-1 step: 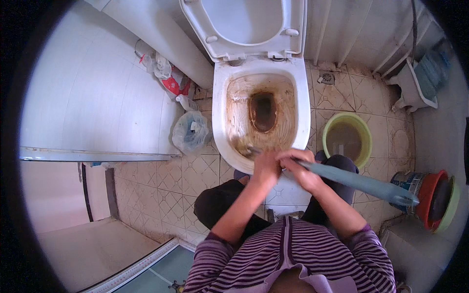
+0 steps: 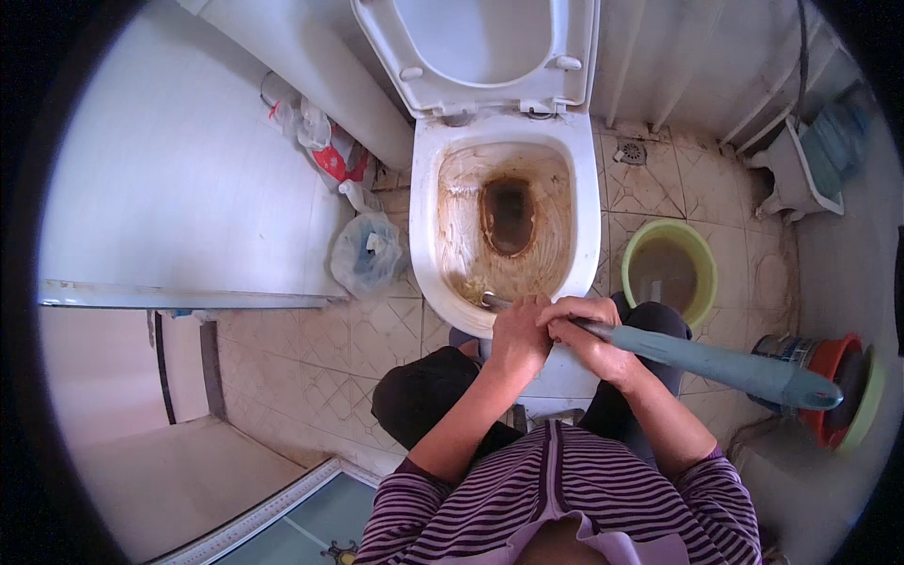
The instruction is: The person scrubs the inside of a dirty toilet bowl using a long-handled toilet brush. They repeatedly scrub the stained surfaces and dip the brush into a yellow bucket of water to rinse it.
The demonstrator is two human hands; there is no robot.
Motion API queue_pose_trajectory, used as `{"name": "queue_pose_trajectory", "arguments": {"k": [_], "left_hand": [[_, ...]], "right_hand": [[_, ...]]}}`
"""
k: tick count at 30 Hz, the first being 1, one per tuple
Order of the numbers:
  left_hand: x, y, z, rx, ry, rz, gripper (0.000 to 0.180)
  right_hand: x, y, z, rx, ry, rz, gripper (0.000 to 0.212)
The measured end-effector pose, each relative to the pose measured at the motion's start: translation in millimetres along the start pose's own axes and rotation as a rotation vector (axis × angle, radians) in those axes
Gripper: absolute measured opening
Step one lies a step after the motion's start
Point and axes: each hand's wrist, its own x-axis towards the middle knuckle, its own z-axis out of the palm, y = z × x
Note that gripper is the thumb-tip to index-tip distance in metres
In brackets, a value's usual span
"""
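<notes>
Grey-blue plastic formed the long, tapering handle of the brush (image 2: 725, 365) we were holding; its pale head (image 2: 473, 285) lay inside the near-left edge of the brown-stained white ceramic toilet bowl (image 2: 586, 207). Our left grip (image 2: 521, 334) was wrapped around the metal shaft near the bowl's front rim, while our right grip (image 2: 591, 341) was closed around it just beside the handle. On the beige tiled floor (image 2: 330, 367), a round yellow-green basin (image 2: 708, 268) of murky water stood between the toilet and the right edge; a clear plastic bag (image 2: 358, 264) sat beside the toilet's left edge.
</notes>
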Motion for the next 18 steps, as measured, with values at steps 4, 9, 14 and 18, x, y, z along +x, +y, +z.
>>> {"name": "queue_pose_trajectory", "arguments": {"k": [4, 9, 14, 18], "left_hand": [[45.3, -15.1, -10.4, -0.136, -0.194, -0.09, 0.024], [42.8, -18.6, 28.7, -0.095, -0.065, -0.021, 0.02], [-3.9, -7.0, 16.9, -0.175, 0.049, 0.046, 0.016], [60.5, -40.5, 46.5, -0.195, 0.228, 0.169, 0.017]], "right_hand": [[34.3, 42.3, 7.8, 0.067, 0.226, -0.071, 0.014], [16.1, 68.7, -2.7, 0.016, 0.224, -0.045, 0.013], [-6.3, 17.5, 18.9, -0.104, 0.051, -0.14, 0.01], [37.1, 72.0, 15.1, -0.097, 0.293, -0.176, 0.011]]}}
